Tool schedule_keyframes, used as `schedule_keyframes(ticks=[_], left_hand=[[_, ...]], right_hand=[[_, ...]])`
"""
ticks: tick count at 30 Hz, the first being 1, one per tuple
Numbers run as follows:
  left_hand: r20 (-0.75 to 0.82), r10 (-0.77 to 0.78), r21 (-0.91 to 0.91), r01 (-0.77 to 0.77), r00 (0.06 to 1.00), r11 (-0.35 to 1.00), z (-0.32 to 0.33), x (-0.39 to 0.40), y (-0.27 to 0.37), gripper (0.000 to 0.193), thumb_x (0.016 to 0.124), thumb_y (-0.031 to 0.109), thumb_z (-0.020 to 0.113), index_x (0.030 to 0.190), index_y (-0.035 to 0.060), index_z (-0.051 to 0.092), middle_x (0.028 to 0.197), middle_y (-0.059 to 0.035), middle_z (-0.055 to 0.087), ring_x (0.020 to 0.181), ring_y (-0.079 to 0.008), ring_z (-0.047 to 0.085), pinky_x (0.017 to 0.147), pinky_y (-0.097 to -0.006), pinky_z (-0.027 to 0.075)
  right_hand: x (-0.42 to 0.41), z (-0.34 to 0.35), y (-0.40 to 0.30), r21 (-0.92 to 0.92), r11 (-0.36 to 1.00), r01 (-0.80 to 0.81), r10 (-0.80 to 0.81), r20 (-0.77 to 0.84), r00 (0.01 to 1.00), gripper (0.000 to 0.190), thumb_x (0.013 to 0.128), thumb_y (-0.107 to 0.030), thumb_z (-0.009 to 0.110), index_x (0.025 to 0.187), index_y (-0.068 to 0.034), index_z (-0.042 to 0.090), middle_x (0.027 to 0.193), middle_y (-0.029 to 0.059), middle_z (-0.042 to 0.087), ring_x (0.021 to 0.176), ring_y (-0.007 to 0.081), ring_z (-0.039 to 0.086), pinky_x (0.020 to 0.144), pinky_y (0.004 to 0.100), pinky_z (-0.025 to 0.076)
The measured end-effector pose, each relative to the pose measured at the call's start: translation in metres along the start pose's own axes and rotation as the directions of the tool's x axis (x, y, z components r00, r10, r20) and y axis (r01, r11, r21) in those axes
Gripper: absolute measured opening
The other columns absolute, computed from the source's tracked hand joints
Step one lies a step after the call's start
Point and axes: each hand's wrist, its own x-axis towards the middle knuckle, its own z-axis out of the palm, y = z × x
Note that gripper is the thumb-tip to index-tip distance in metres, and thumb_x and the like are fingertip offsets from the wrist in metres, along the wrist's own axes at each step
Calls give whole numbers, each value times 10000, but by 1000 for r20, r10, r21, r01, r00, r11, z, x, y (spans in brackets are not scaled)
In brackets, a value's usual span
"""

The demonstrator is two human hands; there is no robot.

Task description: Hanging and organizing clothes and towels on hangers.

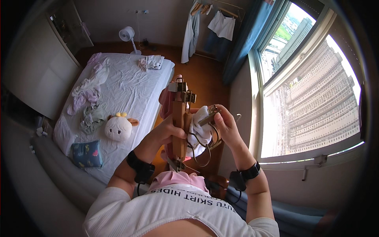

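My left hand (170, 130) is closed around several wooden clip hangers (178, 115), held bundled together in front of my body. Brass-coloured metal clips sit at the bundle's far and near ends, and wire hooks (202, 157) curve out on its right side. A white cloth (202, 118), perhaps a small garment, is bunched against the hangers between my hands. My right hand (226, 124) pinches a metal clip (210, 116) beside this cloth. Pink fabric (167, 102) shows behind the bundle; the hangers partly hide it.
A bed (124, 83) on the left bears rumpled clothes (86, 89), a plush toy (118, 128), a blue patterned pillow (87, 154) and folded clothes (154, 62). Beyond stand a white fan (127, 34) and a clothes rack (229, 5). A window (314, 97) is at right.
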Motion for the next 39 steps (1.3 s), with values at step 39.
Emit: schedule_keyframes(ticks=[39], left_hand=[[-173,-136,152,163,976,975,0,-6,31,542,537,138,532,1057,-14,552,1002,-93,539,852,-138,519,723,-216,404]], right_hand=[[9,-55,-44,99,921,-378,362,143,921,358,843,-328,529,978,3,513,834,48,533,668,95,522,587,213,435]])
